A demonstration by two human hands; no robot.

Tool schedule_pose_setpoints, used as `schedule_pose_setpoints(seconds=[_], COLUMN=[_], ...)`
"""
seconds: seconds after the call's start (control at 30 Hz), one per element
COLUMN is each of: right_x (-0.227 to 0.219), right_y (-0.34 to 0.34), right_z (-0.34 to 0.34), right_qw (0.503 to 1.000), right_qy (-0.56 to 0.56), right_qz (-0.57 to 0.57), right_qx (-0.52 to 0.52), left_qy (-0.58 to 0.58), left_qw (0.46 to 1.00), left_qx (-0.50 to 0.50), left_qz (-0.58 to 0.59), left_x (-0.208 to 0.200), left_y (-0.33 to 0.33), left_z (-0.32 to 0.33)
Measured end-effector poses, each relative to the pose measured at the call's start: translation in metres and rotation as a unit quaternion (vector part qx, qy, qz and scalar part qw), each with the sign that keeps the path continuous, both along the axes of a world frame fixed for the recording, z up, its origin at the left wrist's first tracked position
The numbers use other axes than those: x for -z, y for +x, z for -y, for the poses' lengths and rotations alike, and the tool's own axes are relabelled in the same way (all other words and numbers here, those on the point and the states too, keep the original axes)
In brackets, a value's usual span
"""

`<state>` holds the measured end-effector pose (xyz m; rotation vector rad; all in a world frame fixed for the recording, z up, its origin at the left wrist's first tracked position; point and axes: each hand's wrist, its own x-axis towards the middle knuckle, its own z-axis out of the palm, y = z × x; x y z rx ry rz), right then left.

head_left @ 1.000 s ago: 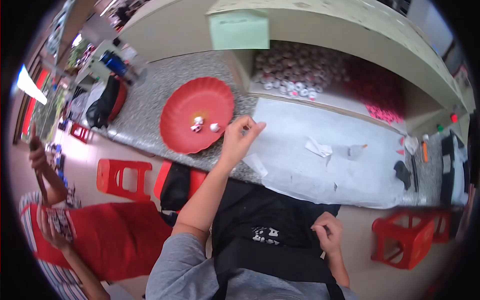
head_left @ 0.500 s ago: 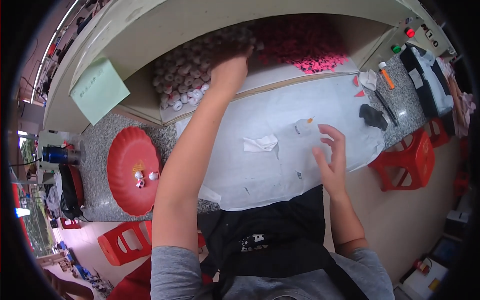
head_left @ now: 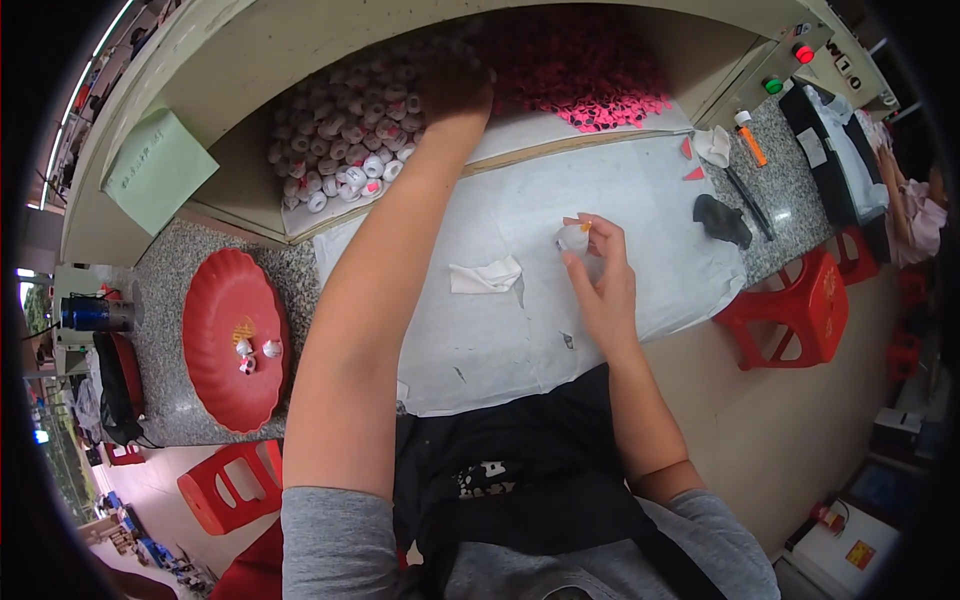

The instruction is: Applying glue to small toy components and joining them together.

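My left arm stretches forward into the shaded compartment, where my left hand (head_left: pixel 455 92) is among white, ring-like round pieces (head_left: pixel 345 150), close to where they meet a heap of small pink-and-black pieces (head_left: pixel 600 95). Shadow hides its fingers. Over the white paper sheet (head_left: pixel 480 350), my right hand (head_left: pixel 605 265) has its thumb and fingers closed around a small translucent bottle (head_left: pixel 573 238) with an orange tip. Left of that hand lies a folded white cloth or paper (head_left: pixel 486 276).
A red scalloped dish (head_left: pixel 225 385) at left holds several small white-and-pink pieces. Toward the right lie a black cloth-like lump (head_left: pixel 722 220), a dark stick-like tool (head_left: pixel 748 202) and an orange marker-like tube (head_left: pixel 750 140). A red stool (head_left: pixel 800 310) stands beyond the counter.
My right hand has moved in to the bottle and closed around it; before, it hovered open beside it. My left hand stays inside the compartment. The whole view has shifted slightly.
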<state>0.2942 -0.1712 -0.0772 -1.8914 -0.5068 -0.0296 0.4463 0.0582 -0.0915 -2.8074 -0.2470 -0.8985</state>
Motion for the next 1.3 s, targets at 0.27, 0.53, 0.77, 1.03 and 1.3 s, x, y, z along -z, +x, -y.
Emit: schedule_pose_setpoints(seconds=[0.27,0.53,0.77,1.03,1.3], right_x=[0.0,-0.013,-0.03,-0.044,-0.05], right_y=[-0.013,-0.039,-0.078,-0.079,-0.094], right_z=[0.0,0.013,-0.003,-0.009,-0.023], right_qw=[0.984,0.936,0.907,0.807,0.925], right_qy=[0.135,0.237,0.282,0.485,0.362], right_qz=[-0.109,-0.221,-0.282,-0.328,-0.048], right_qx=[-0.048,-0.135,-0.136,-0.083,-0.101], left_qy=[0.061,-0.757,-0.838,-0.852,-0.834], left_qw=[0.994,0.624,0.519,0.467,0.485], left_qx=[0.044,0.179,0.149,0.177,0.199], left_qz=[0.085,0.073,0.072,0.156,0.172], left_x=[-0.008,-0.06,-0.026,-0.028,-0.03], left_y=[-0.034,-0.196,-0.306,-0.326,-0.335], left_z=[-0.002,0.044,0.056,0.078,0.079])
